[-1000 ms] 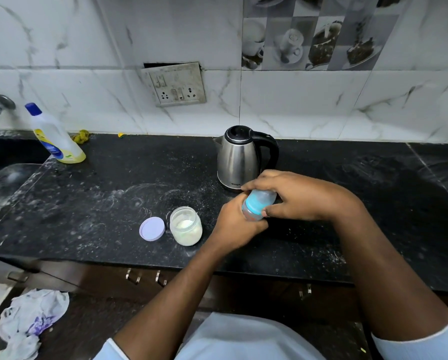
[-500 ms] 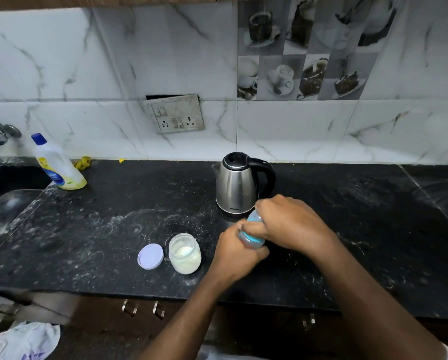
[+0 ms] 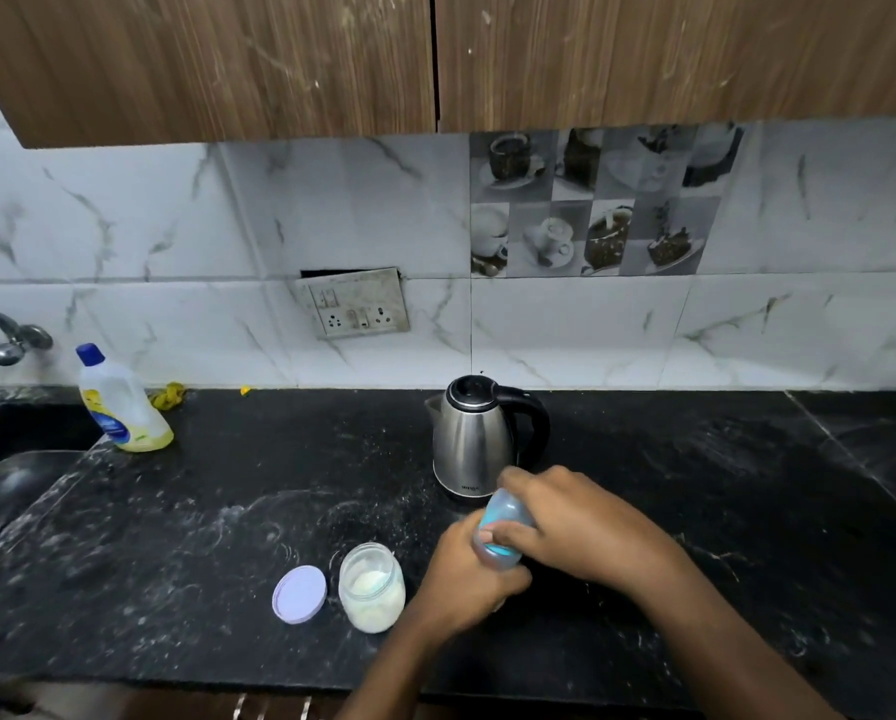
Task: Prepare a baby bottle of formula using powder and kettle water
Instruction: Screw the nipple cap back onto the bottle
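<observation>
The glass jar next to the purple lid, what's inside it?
The jar is open, with pale powder filling its lower part. Its lid lies beside it on the counter. Whether a scoop is buried in the powder cannot be seen.

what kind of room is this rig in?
Most likely a home kitchen: black stone counter with a sink and tap at its left end, an electric kettle by the tiled wall, wooden cabinets overhead.

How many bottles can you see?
2: a blue baby bottle held in both hands in front of the kettle, and a soap bottle by the sink. None seems hidden.
</observation>
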The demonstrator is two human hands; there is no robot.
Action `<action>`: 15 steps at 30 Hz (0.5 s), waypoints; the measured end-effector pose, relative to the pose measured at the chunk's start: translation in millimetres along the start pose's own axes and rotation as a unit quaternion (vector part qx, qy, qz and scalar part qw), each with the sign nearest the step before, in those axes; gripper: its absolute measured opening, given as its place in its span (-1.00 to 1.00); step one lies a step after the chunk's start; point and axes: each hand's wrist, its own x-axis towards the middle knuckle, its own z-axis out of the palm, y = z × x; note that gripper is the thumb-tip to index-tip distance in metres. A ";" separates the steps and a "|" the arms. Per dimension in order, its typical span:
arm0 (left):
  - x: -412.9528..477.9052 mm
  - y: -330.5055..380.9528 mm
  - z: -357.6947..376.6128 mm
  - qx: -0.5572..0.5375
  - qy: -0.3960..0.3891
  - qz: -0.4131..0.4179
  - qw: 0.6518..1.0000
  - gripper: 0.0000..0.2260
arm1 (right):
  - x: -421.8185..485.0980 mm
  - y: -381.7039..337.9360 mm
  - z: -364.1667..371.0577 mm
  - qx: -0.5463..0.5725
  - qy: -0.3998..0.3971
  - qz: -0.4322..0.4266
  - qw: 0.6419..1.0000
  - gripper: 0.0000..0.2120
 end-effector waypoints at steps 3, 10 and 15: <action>5.3 3.3 -1.6 0.023 0.020 0.005 1.000 -0.77 | 4.9 -10.2 2.8 -0.080 0.039 0.021 0.996 -0.58; 16.9 1.0 -9.6 0.029 0.004 0.003 1.000 -0.74 | 9.2 2.7 -5.4 -0.021 0.015 0.042 0.999 -0.31; 22.9 8.2 -22.5 -0.007 -0.064 0.010 0.998 -0.78 | 8.7 2.1 -4.2 0.003 0.040 -0.025 0.999 -0.66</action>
